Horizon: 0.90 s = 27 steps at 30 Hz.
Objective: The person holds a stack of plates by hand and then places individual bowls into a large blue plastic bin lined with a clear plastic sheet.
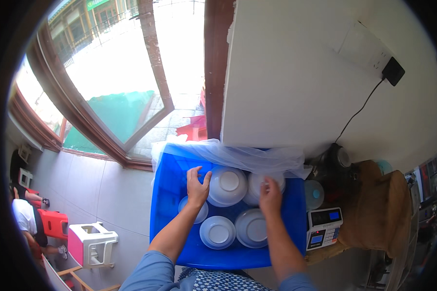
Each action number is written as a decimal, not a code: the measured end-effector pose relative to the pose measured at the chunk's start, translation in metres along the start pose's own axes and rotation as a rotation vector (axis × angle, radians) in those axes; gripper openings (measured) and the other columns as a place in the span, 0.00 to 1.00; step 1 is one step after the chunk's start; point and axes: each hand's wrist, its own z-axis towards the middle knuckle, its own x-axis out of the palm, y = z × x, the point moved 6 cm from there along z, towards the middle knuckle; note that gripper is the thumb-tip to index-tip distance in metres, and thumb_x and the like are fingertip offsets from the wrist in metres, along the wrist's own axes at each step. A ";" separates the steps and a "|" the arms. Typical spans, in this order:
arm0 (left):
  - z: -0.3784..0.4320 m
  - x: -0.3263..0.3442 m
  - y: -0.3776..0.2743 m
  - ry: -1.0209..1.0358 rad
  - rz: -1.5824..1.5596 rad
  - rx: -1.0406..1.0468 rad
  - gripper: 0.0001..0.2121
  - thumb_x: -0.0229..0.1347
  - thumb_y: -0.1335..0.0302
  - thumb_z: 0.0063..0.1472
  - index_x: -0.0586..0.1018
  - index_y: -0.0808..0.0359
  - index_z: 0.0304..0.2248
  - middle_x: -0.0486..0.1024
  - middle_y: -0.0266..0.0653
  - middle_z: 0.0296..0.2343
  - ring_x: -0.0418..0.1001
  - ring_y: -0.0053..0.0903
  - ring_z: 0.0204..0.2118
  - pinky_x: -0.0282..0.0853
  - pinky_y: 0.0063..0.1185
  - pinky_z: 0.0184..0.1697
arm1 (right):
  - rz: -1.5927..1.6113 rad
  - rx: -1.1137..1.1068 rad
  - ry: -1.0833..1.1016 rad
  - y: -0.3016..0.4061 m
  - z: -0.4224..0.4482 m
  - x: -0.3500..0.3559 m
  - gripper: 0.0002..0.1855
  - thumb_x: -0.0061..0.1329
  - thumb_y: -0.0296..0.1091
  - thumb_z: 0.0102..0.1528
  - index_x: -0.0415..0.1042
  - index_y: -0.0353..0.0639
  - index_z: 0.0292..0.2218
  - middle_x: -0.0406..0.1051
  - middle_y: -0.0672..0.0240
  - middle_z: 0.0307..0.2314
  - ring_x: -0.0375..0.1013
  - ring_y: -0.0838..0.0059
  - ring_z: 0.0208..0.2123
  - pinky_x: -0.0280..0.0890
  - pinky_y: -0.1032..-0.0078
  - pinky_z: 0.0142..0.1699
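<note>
A large blue plastic crate [287,232] stands before me with several white bowls upside down inside. My left hand [198,187] is at the left edge of a large bowl [227,187], fingers apart, nothing held. My right hand [270,194] is over another bowl [255,185] at the back right, fingers curled and blurred; whether it grips the rim cannot be told. Nearer me lie a smaller bowl [217,232] and a wider bowl [253,229], partly behind my right forearm. One more bowl [200,214] is partly hidden by my left wrist.
White netting [233,156] is bunched along the crate's far rim. A payment terminal [324,227] is on the wooden counter to the right, near a brown cloth cover [371,207]. A white stool [93,243], a red stool [52,222] and a seated person [29,218] are at left.
</note>
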 end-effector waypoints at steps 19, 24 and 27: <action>0.023 -0.082 -0.065 0.234 0.491 0.789 0.13 0.58 0.71 0.51 0.75 0.56 0.39 0.68 0.39 0.46 0.57 0.35 0.56 0.51 0.35 0.55 | -0.272 -0.840 0.047 0.086 0.031 -0.035 0.06 0.50 0.26 0.45 0.65 0.41 0.26 0.69 0.64 0.32 0.69 0.57 0.40 0.61 0.63 0.44; 0.030 -0.032 -0.119 0.453 0.495 0.838 0.26 0.59 0.72 0.50 0.69 0.52 0.51 0.59 0.37 0.55 0.42 0.36 0.63 0.35 0.41 0.63 | -0.186 -0.924 0.280 0.075 -0.006 -0.052 0.08 0.48 0.23 0.45 0.63 0.42 0.29 0.71 0.63 0.31 0.71 0.58 0.36 0.63 0.64 0.42; 0.053 0.002 -0.131 0.752 0.634 0.941 0.26 0.60 0.73 0.49 0.70 0.54 0.50 0.64 0.39 0.52 0.46 0.35 0.62 0.35 0.41 0.63 | -0.284 -0.972 0.400 0.083 -0.016 -0.057 0.08 0.48 0.24 0.46 0.64 0.43 0.30 0.71 0.63 0.29 0.72 0.61 0.30 0.65 0.66 0.37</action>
